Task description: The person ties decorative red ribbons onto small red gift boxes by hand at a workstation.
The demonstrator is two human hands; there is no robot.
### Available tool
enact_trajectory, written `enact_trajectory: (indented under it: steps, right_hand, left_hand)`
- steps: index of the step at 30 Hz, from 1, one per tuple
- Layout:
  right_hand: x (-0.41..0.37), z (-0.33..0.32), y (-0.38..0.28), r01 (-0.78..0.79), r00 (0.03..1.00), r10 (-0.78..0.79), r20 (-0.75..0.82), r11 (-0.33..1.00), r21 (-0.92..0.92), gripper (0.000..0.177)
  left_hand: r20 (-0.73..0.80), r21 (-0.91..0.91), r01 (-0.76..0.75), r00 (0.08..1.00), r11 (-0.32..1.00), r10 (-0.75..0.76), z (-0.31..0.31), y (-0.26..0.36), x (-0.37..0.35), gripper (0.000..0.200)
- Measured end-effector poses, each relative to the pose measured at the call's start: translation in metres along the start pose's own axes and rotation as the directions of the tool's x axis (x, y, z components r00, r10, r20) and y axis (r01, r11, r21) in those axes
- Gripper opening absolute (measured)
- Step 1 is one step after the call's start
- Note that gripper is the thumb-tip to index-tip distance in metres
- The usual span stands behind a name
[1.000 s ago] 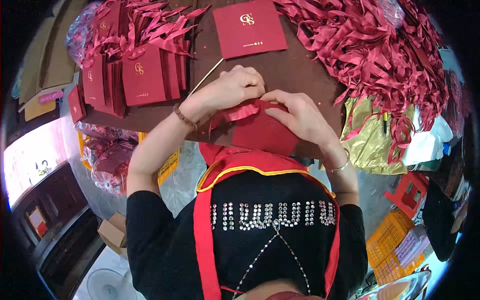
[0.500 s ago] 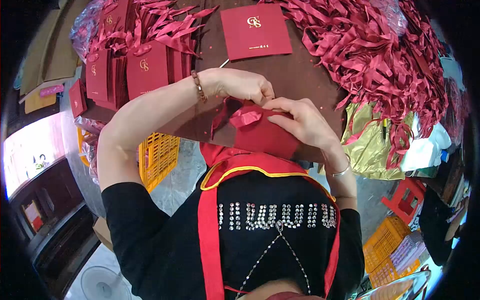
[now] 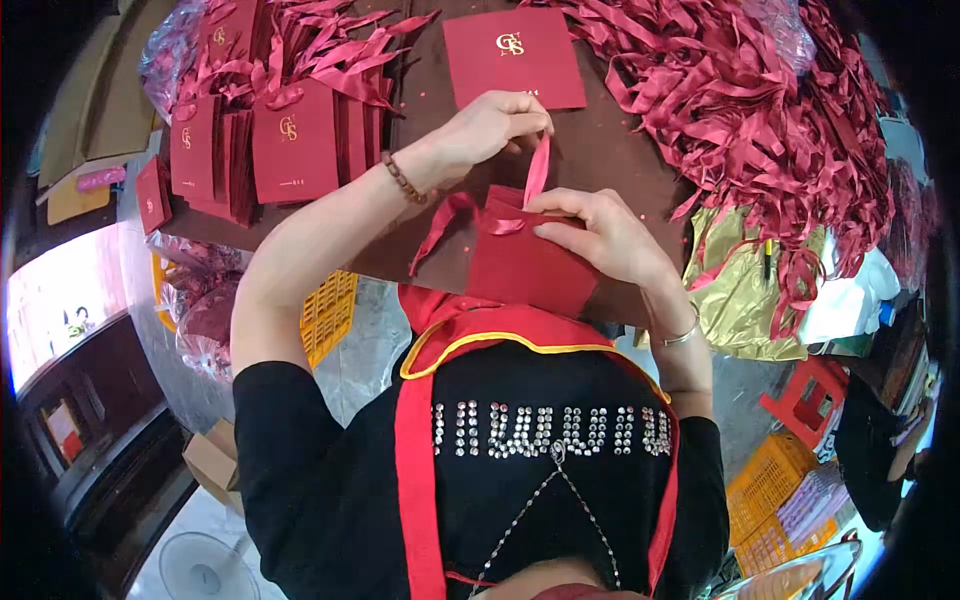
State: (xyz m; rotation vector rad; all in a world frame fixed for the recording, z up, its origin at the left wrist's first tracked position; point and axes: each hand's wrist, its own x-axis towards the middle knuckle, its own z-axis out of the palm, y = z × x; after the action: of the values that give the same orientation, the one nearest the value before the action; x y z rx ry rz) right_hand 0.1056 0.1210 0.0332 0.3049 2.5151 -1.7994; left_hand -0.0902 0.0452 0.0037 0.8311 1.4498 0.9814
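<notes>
A small red paper bag (image 3: 530, 265) lies at the table's near edge in front of my chest. Pinched in my left hand (image 3: 490, 130) is the upper end of a red ribbon (image 3: 539, 172), pulled taut up and away from the bag's top. My right hand (image 3: 605, 238) grips the top edge of the bag, thumb and fingers closed where the ribbon comes out. Another loop of ribbon (image 3: 505, 226) lies across the bag, and a loose tail (image 3: 440, 232) trails off its left side.
One flat red bag with a gold logo (image 3: 515, 65) lies beyond my hands. Stacks of ribboned red bags (image 3: 295, 145) stand at the left. A big heap of red ribbons (image 3: 740, 110) covers the right, beside gold plastic wrapping (image 3: 735, 300). Yellow crates (image 3: 328, 315) stand below the table.
My left hand has risen away from the bag, drawing the ribbon out straight. My right hand stays at the bag's top edge.
</notes>
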Motion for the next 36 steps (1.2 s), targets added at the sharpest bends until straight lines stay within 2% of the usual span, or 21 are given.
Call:
enact_trajectory:
  steps: [1,5,7,8,10,11,12,14,19,21,22,24,25,26,29,30,32,33,34,35,36]
  right_hand:
    - [0.001,0.000,0.000,-0.009,1.000,0.009,0.002,1.000,0.017,0.026]
    - [-0.001,-0.002,0.001,-0.042,0.999,0.042,0.016,0.999,0.034,0.027]
    - [-0.001,0.000,0.009,0.039,0.994,-0.047,-0.098,0.996,-0.082,0.029]
    - [-0.002,0.000,0.011,0.036,0.994,-0.044,-0.103,0.996,-0.082,0.029]
    - [-0.007,0.000,0.017,-0.004,0.984,-0.070,-0.165,0.911,-0.412,0.031]
    - [-0.009,0.002,0.024,-0.028,0.979,-0.055,-0.198,0.918,-0.396,0.033]
    - [-0.012,0.001,0.025,-0.037,0.978,-0.048,-0.203,0.918,-0.394,0.033]
    - [-0.015,-0.002,0.025,-0.137,0.977,0.037,-0.208,0.860,-0.491,0.034]
    - [-0.034,-0.008,0.027,-0.235,0.946,0.126,-0.298,0.900,-0.368,0.037]
    - [-0.041,-0.009,0.032,-0.270,0.927,0.167,-0.335,0.919,-0.289,0.037]
    - [-0.043,-0.011,0.037,-0.218,0.947,0.121,-0.299,0.923,-0.317,0.037]
    - [-0.044,-0.013,0.041,-0.173,0.961,0.082,-0.265,0.923,-0.342,0.037]
    - [-0.043,-0.012,0.042,-0.167,0.965,0.075,-0.252,0.916,-0.366,0.036]
    - [-0.041,-0.011,0.041,-0.157,0.969,0.066,-0.237,0.907,-0.391,0.035]
    - [-0.037,-0.006,0.038,-0.155,0.967,0.054,-0.249,0.900,-0.407,0.035]
    - [-0.035,-0.005,0.037,-0.154,0.967,0.052,-0.250,0.901,-0.407,0.035]
    - [-0.033,-0.003,0.037,-0.140,0.971,0.038,-0.237,0.891,-0.431,0.035]
    - [-0.032,-0.002,0.037,-0.144,0.970,0.041,-0.241,0.891,-0.430,0.035]
    - [-0.031,-0.002,0.037,-0.130,0.973,0.031,-0.230,0.893,-0.431,0.036]
    - [-0.029,-0.002,0.037,-0.117,0.975,0.021,-0.221,0.895,-0.430,0.038]
    - [-0.029,-0.003,0.037,-0.122,0.973,0.024,-0.228,0.895,-0.429,0.038]
  left_hand:
    - [-0.105,-0.061,0.040,0.993,0.997,-0.046,0.002,-0.002,-0.001,0.020]
    - [-0.115,-0.090,0.017,0.993,0.996,-0.027,0.004,-0.007,-0.006,0.025]
    - [-0.138,-0.228,0.114,0.979,0.967,-0.148,0.012,-0.002,-0.021,0.037]
    - [-0.045,-0.062,0.073,0.996,0.995,-0.076,0.009,-0.007,-0.030,0.047]
    - [-0.042,0.156,-0.110,0.992,0.982,0.118,0.014,-0.025,-0.042,0.047]
    - [-0.043,0.194,-0.148,0.986,0.970,0.159,0.016,-0.028,-0.052,0.053]
    - [-0.035,0.190,-0.147,0.987,0.971,0.156,0.014,-0.025,-0.061,0.053]
    - [0.073,0.308,0.098,0.989,0.946,-0.126,0.006,-0.014,-0.079,0.049]
    - [0.065,0.263,0.024,0.997,0.965,-0.042,-0.015,-0.013,-0.120,0.040]
    - [0.164,-0.126,0.262,0.957,0.957,-0.240,-0.021,0.003,-0.140,0.038]
    - [0.174,-0.124,0.265,0.954,0.956,-0.242,-0.023,0.000,-0.148,0.038]
    - [0.192,-0.475,0.139,0.980,0.869,-0.051,-0.025,-0.011,-0.158,0.038]
    - [0.231,-0.543,0.048,0.968,0.838,0.094,-0.026,-0.021,-0.157,0.042]
    - [0.234,-0.544,0.048,0.967,0.838,0.097,-0.024,-0.025,-0.157,0.042]
    - [-0.062,-0.679,-0.282,0.942,0.678,0.329,-0.004,-0.012,-0.148,0.037]
    - [-0.063,-0.678,-0.283,0.942,0.679,0.330,-0.004,-0.013,-0.146,0.037]
    - [-0.188,-0.394,-0.257,0.962,0.882,0.197,-0.009,-0.015,-0.136,0.029]
    - [-0.123,-0.580,-0.284,0.957,0.764,0.262,-0.010,-0.013,-0.126,0.018]
    - [-0.118,-0.580,-0.282,0.957,0.764,0.264,-0.007,-0.006,-0.119,0.018]
    - [-0.228,-0.050,-0.366,0.910,0.929,0.346,-0.002,0.004,-0.111,0.017]
    - [-0.268,0.495,-0.299,0.841,0.816,0.470,0.004,0.010,-0.103,0.016]
